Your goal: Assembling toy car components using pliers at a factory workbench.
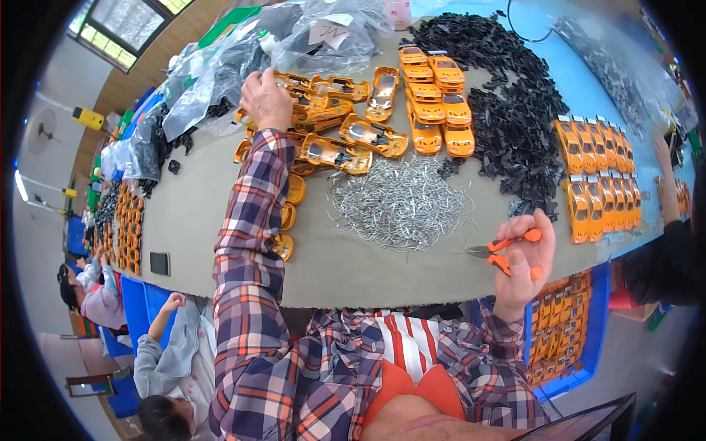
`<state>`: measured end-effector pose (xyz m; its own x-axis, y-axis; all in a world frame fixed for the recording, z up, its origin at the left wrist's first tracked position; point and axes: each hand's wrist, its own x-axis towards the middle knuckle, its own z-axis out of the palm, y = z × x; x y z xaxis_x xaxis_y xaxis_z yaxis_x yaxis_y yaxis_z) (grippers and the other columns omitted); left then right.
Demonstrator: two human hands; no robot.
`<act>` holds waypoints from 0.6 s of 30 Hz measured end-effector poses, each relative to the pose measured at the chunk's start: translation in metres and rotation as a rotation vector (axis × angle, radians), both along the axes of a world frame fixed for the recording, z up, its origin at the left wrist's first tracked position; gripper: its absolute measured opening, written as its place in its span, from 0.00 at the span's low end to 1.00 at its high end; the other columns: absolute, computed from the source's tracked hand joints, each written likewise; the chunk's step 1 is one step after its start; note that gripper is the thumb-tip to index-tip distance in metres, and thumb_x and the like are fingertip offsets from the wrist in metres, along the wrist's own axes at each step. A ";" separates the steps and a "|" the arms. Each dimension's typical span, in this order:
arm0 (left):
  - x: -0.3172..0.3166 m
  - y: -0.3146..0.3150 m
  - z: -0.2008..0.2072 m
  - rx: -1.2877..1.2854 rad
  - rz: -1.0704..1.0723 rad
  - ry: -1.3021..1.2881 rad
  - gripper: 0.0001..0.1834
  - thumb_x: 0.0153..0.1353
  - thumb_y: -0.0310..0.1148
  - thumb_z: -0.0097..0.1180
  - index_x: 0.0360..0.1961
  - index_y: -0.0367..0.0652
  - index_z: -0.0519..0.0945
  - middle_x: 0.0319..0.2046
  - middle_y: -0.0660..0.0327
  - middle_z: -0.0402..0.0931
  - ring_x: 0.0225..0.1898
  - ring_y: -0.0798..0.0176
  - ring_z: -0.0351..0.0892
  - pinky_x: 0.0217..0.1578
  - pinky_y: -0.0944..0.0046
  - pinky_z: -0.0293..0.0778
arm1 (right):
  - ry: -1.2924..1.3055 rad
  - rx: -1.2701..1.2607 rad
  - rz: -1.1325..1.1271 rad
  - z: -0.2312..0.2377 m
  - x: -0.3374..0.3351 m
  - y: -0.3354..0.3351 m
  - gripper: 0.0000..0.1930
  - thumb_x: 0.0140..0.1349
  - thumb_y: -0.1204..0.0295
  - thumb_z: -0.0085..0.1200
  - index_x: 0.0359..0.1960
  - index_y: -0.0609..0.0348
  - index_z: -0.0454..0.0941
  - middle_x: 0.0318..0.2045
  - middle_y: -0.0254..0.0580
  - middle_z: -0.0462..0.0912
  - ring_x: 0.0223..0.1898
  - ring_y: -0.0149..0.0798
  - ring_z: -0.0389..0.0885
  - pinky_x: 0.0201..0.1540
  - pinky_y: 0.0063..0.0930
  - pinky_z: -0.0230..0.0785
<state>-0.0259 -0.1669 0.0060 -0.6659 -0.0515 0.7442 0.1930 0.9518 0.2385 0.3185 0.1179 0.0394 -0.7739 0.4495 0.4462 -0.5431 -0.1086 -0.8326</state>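
My left hand (266, 101) reaches to the far left side of a loose pile of orange toy car bodies (354, 156). Its fingers are curled, their tips mostly hidden, right beside a body in the pile; what they grip, if anything, does not show. My right hand (523, 261) holds pliers (502, 253) with orange handles above the table's near edge. The plier jaws point left, toward a heap of short bent silver wire pieces (401, 202). Some orange car bodies stick out from under my left forearm.
Stacked orange toy cars (439, 103) stand behind the wire heap, with black plastic parts (515, 140) right of them. Rows of cars (599, 180) stand farther right. Clear plastic bags (316, 40) lie at the back; a phone (159, 263) lies left. A blue crate (581, 367) sits below. Other people work nearby.
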 end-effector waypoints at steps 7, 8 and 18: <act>0.019 0.115 0.031 -0.190 -0.269 -0.585 0.16 0.51 0.40 0.53 0.41 0.51 0.81 0.39 0.57 0.80 0.42 0.54 0.78 0.46 0.50 0.64 | 0.015 -0.030 -0.030 0.006 -0.004 0.012 0.32 0.56 0.68 0.57 0.59 0.66 0.58 0.39 0.42 0.67 0.39 0.35 0.65 0.43 0.30 0.63; 0.015 0.132 0.027 -0.204 -0.271 -0.669 0.20 0.51 0.45 0.54 0.42 0.47 0.80 0.39 0.56 0.80 0.44 0.54 0.78 0.47 0.51 0.65 | 0.017 -0.038 -0.031 0.007 -0.002 0.013 0.32 0.56 0.68 0.57 0.59 0.66 0.58 0.39 0.42 0.67 0.39 0.35 0.65 0.43 0.30 0.63; -0.003 0.155 -0.002 0.016 -0.282 -0.832 0.28 0.46 0.47 0.59 0.44 0.37 0.77 0.43 0.46 0.76 0.44 0.51 0.77 0.45 0.57 0.73 | -0.017 -0.066 -0.095 0.002 0.007 0.027 0.31 0.56 0.69 0.56 0.60 0.65 0.58 0.40 0.42 0.68 0.39 0.34 0.65 0.43 0.31 0.64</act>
